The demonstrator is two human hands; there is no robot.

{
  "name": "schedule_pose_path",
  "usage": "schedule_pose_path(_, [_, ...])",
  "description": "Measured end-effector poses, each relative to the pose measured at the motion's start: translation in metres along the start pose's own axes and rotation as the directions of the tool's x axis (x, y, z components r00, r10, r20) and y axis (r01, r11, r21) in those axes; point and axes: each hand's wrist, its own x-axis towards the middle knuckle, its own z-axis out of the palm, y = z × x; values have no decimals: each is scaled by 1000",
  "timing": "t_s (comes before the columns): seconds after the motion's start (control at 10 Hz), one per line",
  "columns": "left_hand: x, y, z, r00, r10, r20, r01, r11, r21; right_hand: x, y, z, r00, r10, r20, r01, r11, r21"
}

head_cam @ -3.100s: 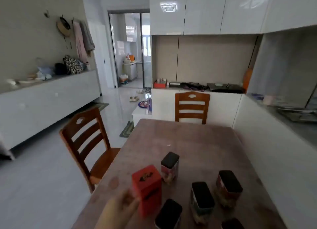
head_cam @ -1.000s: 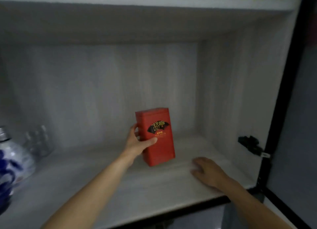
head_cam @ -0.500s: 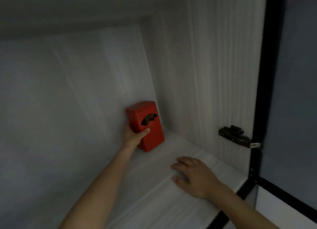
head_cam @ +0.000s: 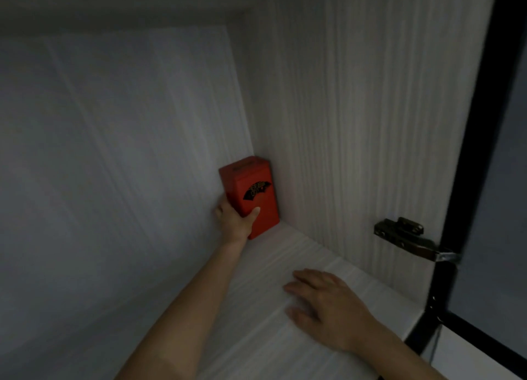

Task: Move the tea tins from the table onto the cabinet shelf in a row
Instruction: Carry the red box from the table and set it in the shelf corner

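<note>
Right hand: my right hand (head_cam: pixel 328 308) lies nearest, palm down and flat on the shelf board (head_cam: pixel 285 345) close to its front edge, fingers spread loosely and pointing left and inward, holding nothing.
Right forearm: it runs off toward the lower right corner of the view.
Shelf board: pale wood grain with lengthwise streaks, bare between my two hands.
Left forearm: it reaches in from the lower left and stretches far into the cabinet, well past my right hand.
Hinge: a dark metal hinge (head_cam: pixel 405 237) sits on the right side wall (head_cam: pixel 356 123) near the front, beside the black door frame (head_cam: pixel 467 180).
Left hand: my left hand (head_cam: pixel 235 220) is wrapped around the lower left part of the tea tin (head_cam: pixel 251 197), thumb pressed on its front face, the other fingers hidden behind its left side.
Tea tin: red, upright, with a dark fan-shaped label on the front; it stands in the far right corner of the shelf, its right side against or just beside the right side wall and its back close to the back wall (head_cam: pixel 128 151). I cannot tell whether its base rests fully on the board.
Back wall: pale, dim and plain, stretching off to the left.
</note>
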Motion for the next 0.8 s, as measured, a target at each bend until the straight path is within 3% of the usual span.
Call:
schedule_pose_path(0.2, [-1, 10, 19, 993, -121, -10, 121, 989, 87, 1, -1, 0, 1000, -9, -12, 9, 1000, 4])
schedule_pose_path(0.4, [-25, 16, 0, 912, -356, 204, 328, 931, 159, 3, 0, 2, 1000, -13, 10, 12, 999, 33])
schedule_pose_path(0.5, [-79, 24, -32, 895, -378, 238, 321, 915, 244, 4, 3, -1, 1000, -3, 8, 3, 999, 42])
schedule_pose_path(0.7, [-245, 43, -142, 869, -423, 256, 406, 906, 120, 0, -3, -10, 997, -76, 9, 76, 997, 4])
schedule_pose_path(0.8, [-344, 61, -197, 876, -468, 117, 478, 875, -76, -6, 1, -14, 987, -156, 42, 156, 988, 7])
